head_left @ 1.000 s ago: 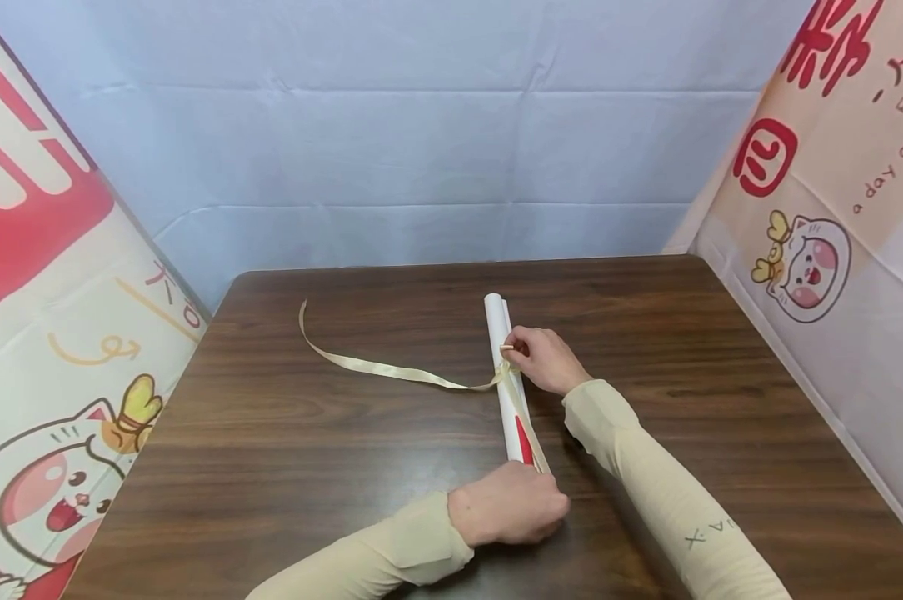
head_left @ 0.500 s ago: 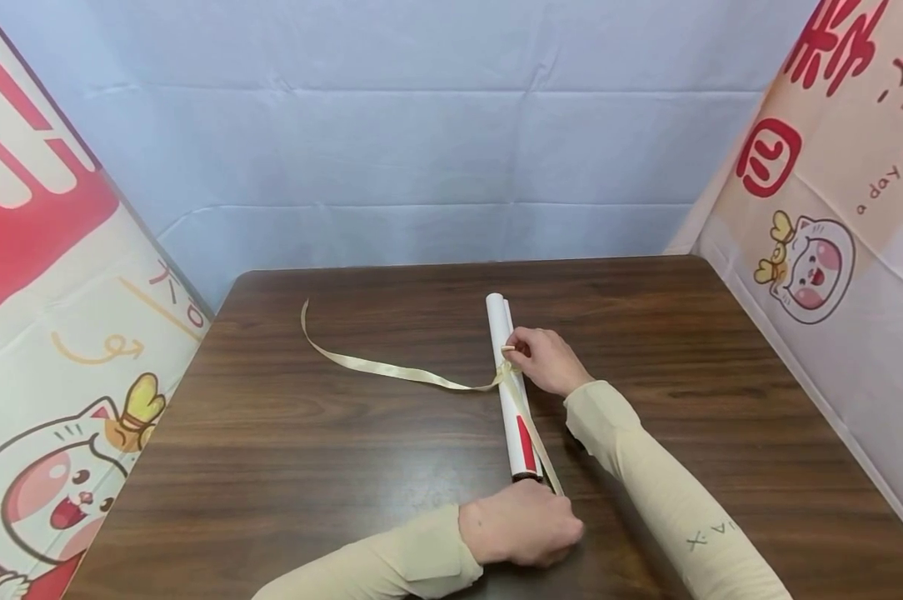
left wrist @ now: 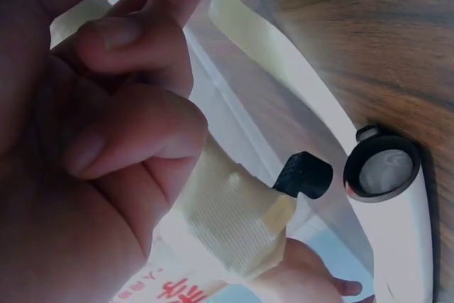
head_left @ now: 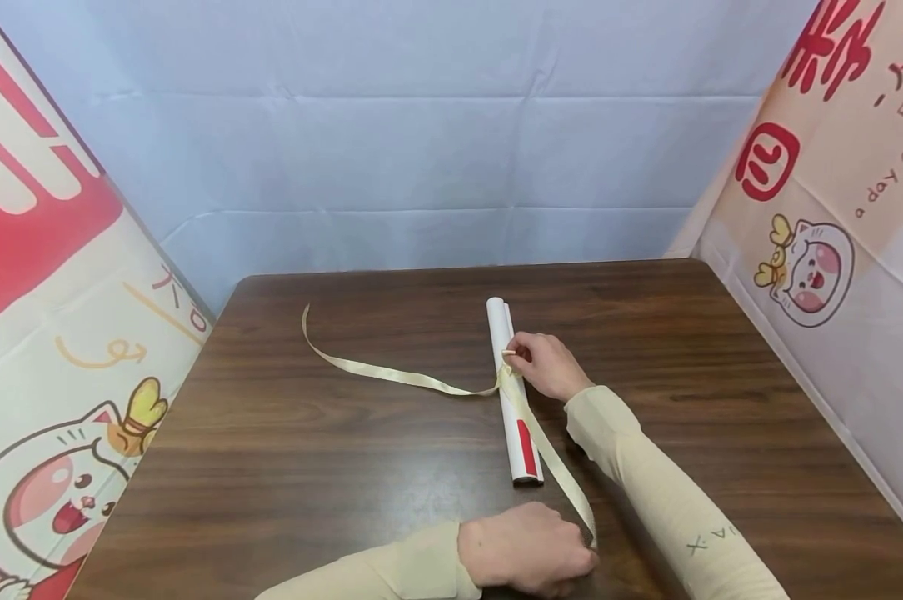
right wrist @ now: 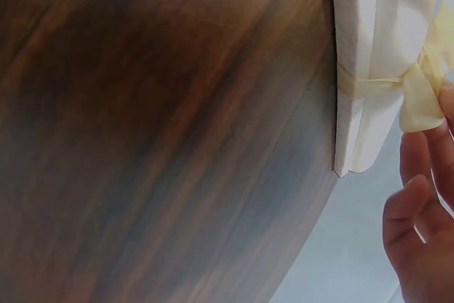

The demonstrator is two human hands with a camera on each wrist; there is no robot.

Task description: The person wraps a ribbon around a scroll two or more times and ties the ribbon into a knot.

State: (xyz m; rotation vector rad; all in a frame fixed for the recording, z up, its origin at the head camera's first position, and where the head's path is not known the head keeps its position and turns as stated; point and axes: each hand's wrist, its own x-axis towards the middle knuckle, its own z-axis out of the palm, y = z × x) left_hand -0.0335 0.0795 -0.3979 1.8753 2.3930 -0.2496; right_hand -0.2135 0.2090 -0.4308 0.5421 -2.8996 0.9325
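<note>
A roll of white paper [head_left: 513, 442] with a red patch lies lengthwise on the brown table [head_left: 331, 467]. Cream ribbon [head_left: 402, 377] is tied around its middle, with one long tail trailing left. At the knot, my right hand [head_left: 547, 364] pinches a small ribbon loop [right wrist: 421, 104] between its fingertips. The other tail [head_left: 564, 479] runs slack toward the front right, up to the fingertips of my left hand [head_left: 526, 546], which grips near its end. In the left wrist view that hand's fingers [left wrist: 152, 125] are curled, and the roll's dark-rimmed end [left wrist: 383, 172] faces the camera.
Behind the table hangs a pale blue cloth [head_left: 414, 167]. Printed banners stand at the left [head_left: 47, 367] and the right [head_left: 856, 275]. A small black device [left wrist: 305, 175] sits at the right sleeve.
My left hand has drawn away from the roll toward the front right, and the ribbon tail beside it has lengthened and gone slack. The right hand stays at the knot.
</note>
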